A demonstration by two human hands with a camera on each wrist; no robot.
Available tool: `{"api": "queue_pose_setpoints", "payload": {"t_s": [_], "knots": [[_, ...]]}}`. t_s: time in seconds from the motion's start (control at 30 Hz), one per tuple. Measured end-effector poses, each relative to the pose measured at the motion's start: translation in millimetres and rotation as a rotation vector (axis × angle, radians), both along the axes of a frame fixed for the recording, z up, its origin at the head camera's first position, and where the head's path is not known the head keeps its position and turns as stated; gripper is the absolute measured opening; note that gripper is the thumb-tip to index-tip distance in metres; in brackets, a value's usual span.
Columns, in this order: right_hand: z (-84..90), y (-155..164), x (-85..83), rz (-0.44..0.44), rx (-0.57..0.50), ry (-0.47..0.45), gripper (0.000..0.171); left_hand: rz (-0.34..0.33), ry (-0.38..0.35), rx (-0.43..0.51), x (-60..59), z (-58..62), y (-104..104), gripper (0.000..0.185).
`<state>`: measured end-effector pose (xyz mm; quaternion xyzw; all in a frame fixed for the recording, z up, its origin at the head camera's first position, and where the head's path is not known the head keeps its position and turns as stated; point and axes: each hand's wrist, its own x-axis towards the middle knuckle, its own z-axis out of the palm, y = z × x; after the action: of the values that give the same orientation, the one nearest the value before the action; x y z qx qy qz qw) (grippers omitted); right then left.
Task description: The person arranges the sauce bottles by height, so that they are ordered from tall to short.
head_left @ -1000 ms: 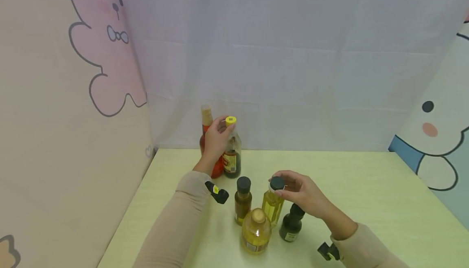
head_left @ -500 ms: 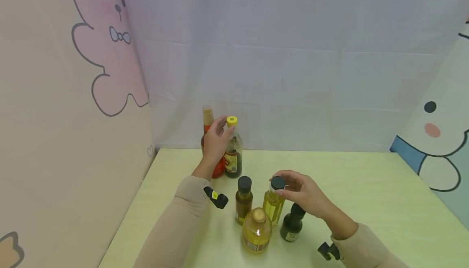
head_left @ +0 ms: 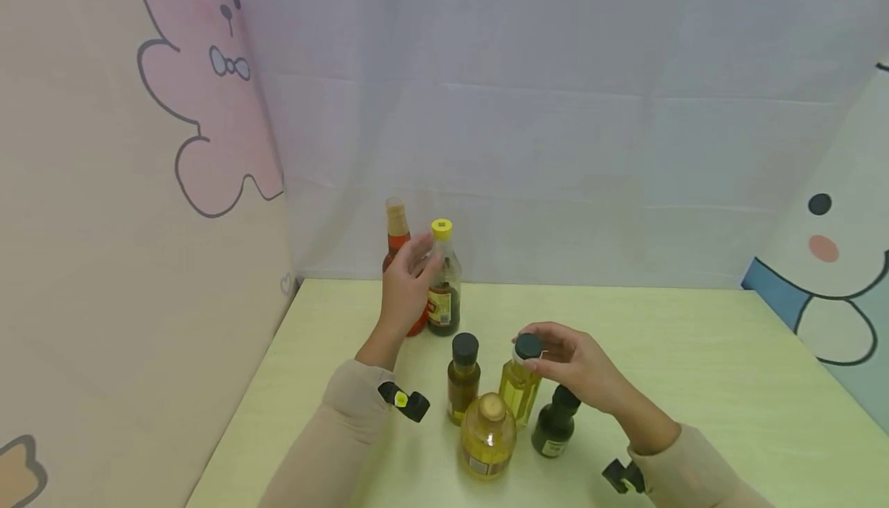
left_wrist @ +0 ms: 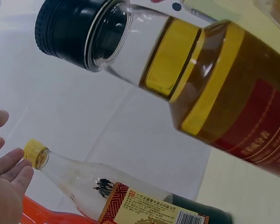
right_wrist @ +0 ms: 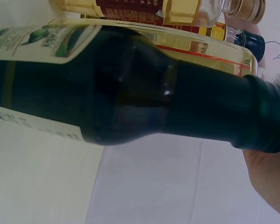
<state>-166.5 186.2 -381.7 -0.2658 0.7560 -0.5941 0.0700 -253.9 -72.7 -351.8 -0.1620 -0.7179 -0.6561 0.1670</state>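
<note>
Here left hand (head_left: 405,286) opens beside yellow-capped bottle (head_left: 442,280); right hand (head_left: 572,365) pinches black-capped bottle (head_left: 519,381).

Yellow-capped bottle (head_left: 442,280), seemingly dark contents

Beige long sleeves, black wrist cameras

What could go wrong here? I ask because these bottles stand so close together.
The right hand grips the black cap of the yellow oil bottle; lifting it could knock the dark green bottle beside it. The left hand, open by the yellow-capped bottle, might tip it or the red bottle.
</note>
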Motion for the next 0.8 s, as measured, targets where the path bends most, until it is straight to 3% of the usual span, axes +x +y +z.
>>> {"api": "queue_pose_setpoints", "payload": {"t_s": [0.13,0.27,0.53,0.7,0.8], "knots": [[0.2,-0.3,1.2,-0.005,0.005,-0.005,0.033,-0.054,0.005,-0.010,21.8,9.4,2.5,0.041],[0.6,-0.2,1.9,-0.013,0.004,0.008,0.032,-0.084,0.008,-0.054,35.6,10.8,4.7,0.039],[2.5,-2.1,0.0,-0.032,0.031,0.032,0.031,-0.160,0.036,-0.095,35.0,-22.7,1.6,0.037],[2.1,-2.5,0.4,-0.030,0.029,0.009,0.033,-0.215,0.008,-0.081,47.2,-31.6,-2.0,0.039],[1.2,-2.6,1.0,-0.023,0.030,0.009,0.033,-0.247,-0.008,-0.075,61.2,-26.8,-3.8,0.037]]}}
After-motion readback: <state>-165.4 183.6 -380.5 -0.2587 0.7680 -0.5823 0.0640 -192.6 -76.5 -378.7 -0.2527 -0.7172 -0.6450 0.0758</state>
